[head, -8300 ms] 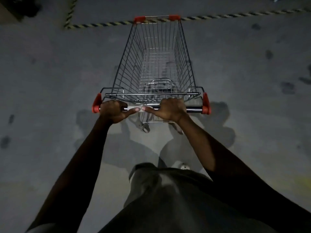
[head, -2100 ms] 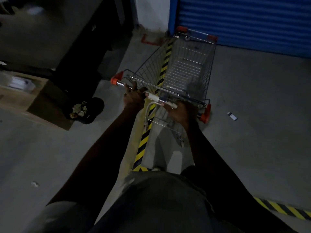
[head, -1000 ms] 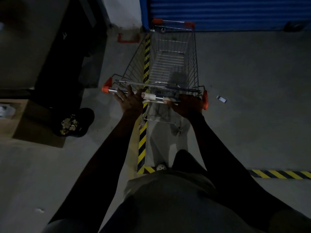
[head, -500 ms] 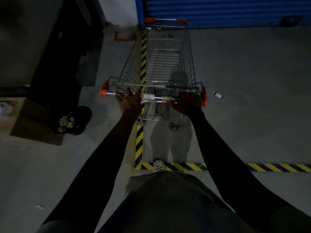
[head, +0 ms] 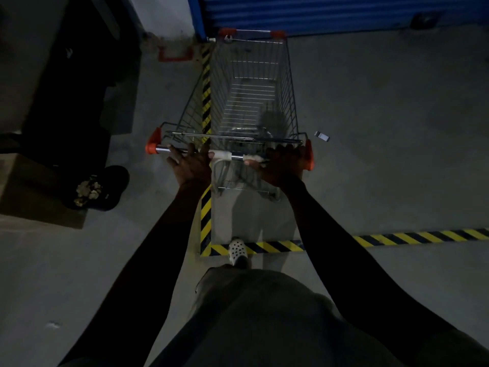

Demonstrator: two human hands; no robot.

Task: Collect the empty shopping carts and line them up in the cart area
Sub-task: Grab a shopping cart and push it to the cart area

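An empty shopping cart [head: 251,102] is seen at centre frame, its long axis running up the picture, nose turned to a blue shutter [head: 330,11] at the top edge. Its handle [head: 232,155] is pressed by the left hand [head: 189,166], fingers laid straight, and gripped by the right hand [head: 281,166], fingers curled round it. Yellow-black hazard tape [head: 205,215] is laid on the grey concrete floor [head: 383,168].
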